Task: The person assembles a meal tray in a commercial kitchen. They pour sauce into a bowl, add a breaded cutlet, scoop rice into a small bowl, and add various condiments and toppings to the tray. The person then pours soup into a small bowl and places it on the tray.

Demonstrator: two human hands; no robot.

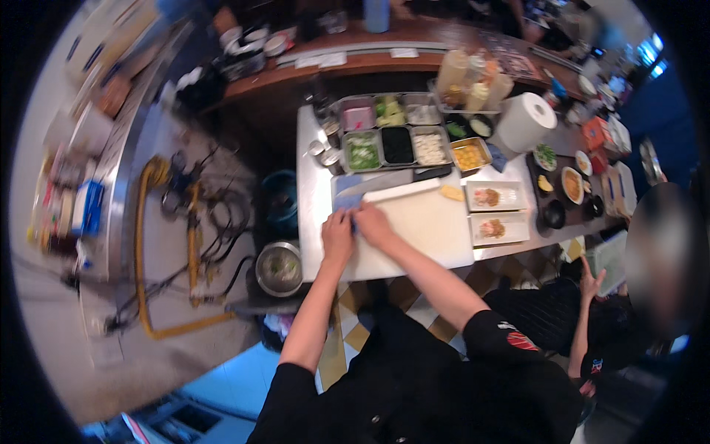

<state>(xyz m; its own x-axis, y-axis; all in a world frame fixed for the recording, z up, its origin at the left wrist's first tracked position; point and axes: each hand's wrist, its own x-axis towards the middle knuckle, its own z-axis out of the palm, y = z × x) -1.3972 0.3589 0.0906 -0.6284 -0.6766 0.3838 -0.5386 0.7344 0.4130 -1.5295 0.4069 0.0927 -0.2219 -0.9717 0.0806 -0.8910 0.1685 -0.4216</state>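
Observation:
My left hand [338,238] rests at the left edge of the white cutting board [421,229], its fingers curled together. Close beside it is my right hand [373,225], with fingers bent down at the board's left part. A bit of blue shows between the two hands; what they grip is too small to make out. Just beyond them lies a long white stick-like piece [401,190]. Behind that, a knife [379,182] with a black handle lies across the board's far edge, partly over a folded blue cloth [346,194]. A small yellow piece [452,193] sits by the board's far right corner.
Metal trays of chopped ingredients [364,151] stand behind the board. To the right are two white rectangular dishes [510,196] with food, a paper towel roll [526,122] and squeeze bottles [452,72]. A metal pot [279,268] stands lower left. A co-worker's hand [589,280] holds a container.

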